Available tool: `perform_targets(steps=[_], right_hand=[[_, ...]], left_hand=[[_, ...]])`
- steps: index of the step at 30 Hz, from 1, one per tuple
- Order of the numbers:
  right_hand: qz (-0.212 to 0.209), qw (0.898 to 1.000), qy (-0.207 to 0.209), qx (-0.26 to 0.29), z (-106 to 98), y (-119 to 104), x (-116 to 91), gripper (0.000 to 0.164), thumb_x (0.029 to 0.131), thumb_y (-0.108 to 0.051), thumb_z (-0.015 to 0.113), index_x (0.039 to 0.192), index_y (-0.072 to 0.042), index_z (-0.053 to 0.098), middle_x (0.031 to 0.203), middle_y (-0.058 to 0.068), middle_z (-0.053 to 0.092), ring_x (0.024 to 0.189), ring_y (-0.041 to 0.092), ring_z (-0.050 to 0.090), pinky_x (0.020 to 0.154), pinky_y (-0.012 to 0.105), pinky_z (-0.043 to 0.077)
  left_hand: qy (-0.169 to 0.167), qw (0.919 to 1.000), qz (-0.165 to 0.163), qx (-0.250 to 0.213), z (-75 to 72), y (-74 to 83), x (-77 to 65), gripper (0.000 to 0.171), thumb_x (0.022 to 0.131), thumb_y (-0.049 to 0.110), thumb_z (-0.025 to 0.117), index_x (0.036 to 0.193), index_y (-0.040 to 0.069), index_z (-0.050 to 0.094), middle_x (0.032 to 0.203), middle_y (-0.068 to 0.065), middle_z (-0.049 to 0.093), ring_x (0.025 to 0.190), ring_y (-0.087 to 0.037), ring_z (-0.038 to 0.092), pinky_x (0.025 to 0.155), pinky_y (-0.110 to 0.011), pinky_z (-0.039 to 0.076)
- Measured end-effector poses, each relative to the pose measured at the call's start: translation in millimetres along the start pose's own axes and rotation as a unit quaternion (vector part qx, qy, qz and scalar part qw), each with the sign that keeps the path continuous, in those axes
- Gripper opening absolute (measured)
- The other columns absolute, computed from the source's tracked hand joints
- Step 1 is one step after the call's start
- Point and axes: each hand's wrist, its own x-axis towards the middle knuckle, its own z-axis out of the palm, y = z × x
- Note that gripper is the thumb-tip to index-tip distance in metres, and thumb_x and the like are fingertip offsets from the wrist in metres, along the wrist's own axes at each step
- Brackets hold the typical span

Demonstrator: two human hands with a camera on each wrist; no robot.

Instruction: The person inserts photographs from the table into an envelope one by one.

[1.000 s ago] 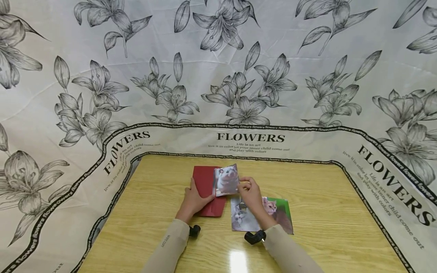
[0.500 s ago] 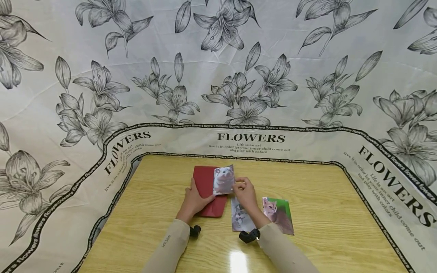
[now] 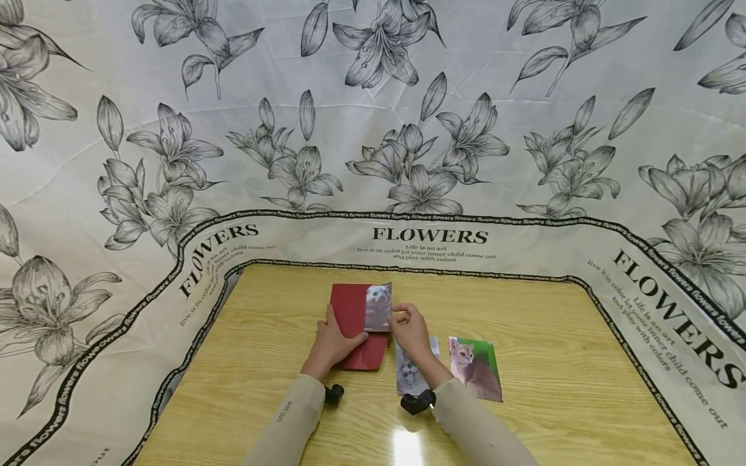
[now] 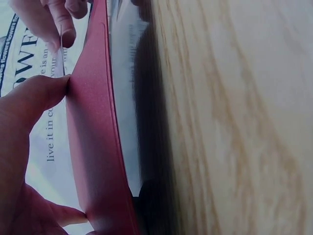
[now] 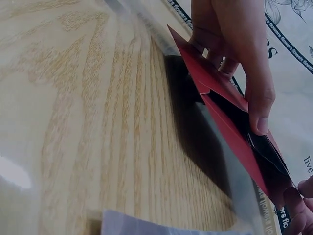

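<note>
My left hand (image 3: 332, 344) grips a red paper envelope (image 3: 348, 307), with the thumb on its near face by the mouth and the fingers along its left side. Sticking out of the envelope's right side is a photo card (image 3: 377, 314) of a white hamster, its left part hidden inside. My right hand (image 3: 410, 331) pinches the card's right edge between thumb and fingers. In the right wrist view the envelope's mouth gapes a little, with the card's dark edge (image 5: 266, 154) in it. The left wrist view shows the red envelope (image 4: 95, 127) tilted over the table.
A grey photo of a kitten (image 3: 410, 375) lies under my right forearm, partly covered. To its right lies a photo of a cat on green (image 3: 476, 369). A flower-printed cloth (image 3: 431, 236) walls the wooden table (image 3: 559, 362) at the back and sides.
My right hand has moved left, sliding the hamster photo deeper into the envelope, so less of it shows. My left hand and the envelope have stayed nearly still.
</note>
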Motion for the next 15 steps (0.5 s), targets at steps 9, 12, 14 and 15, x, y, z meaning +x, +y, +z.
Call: perform_targets(steps=[9, 12, 14, 15], right_hand=[[-0.005, 0.999, -0.01, -0.03, 7, -2, 0, 0.025, 0.102, -0.01, 0.073, 0.125, -0.003, 0.069, 0.094, 0.012, 0.073, 0.078, 0.02, 0.067, 0.062, 0.031, 0.05], [-0.014, 0.999, -0.012, -0.037, 11, -3, 0, 0.024, 0.101, -0.009, 0.074, 0.123, -0.002, 0.069, 0.094, 0.012, 0.073, 0.08, 0.022, 0.069, 0.062, 0.031, 0.051], [-0.016, 0.999, -0.014, -0.04, 13, -3, -1, 0.024, 0.1, -0.009, 0.075, 0.122, -0.002, 0.069, 0.094, 0.012, 0.073, 0.081, 0.022, 0.069, 0.062, 0.031, 0.052], [-0.019, 0.999, -0.014, -0.042, 14, -3, -1, 0.024, 0.1, -0.009, 0.076, 0.122, -0.002, 0.07, 0.093, 0.012, 0.074, 0.081, 0.022, 0.069, 0.063, 0.031, 0.052]], left_hand=[[-0.002, 0.9999, -0.002, -0.014, -2.3, 0.7, -0.1, 0.126, 0.088, 0.053, 0.086, 0.171, -0.002, 0.008, 0.15, -0.044, 0.037, 0.123, -0.053, 0.06, 0.102, -0.062, 0.052], [-0.001, 0.9999, -0.002, -0.013, -2.0, 0.3, 0.2, 0.125, 0.088, 0.051, 0.086, 0.171, -0.003, 0.008, 0.149, -0.044, 0.038, 0.121, -0.053, 0.061, 0.101, -0.062, 0.052], [-0.002, 0.9999, -0.002, -0.014, -1.6, 0.1, 0.3, 0.125, 0.089, 0.051, 0.086, 0.171, -0.003, 0.008, 0.149, -0.044, 0.038, 0.12, -0.053, 0.061, 0.101, -0.062, 0.052], [-0.002, 0.9999, -0.002, -0.013, -1.5, 0.1, 0.3, 0.125, 0.089, 0.051, 0.086, 0.171, -0.003, 0.008, 0.149, -0.044, 0.038, 0.12, -0.053, 0.061, 0.101, -0.062, 0.052]])
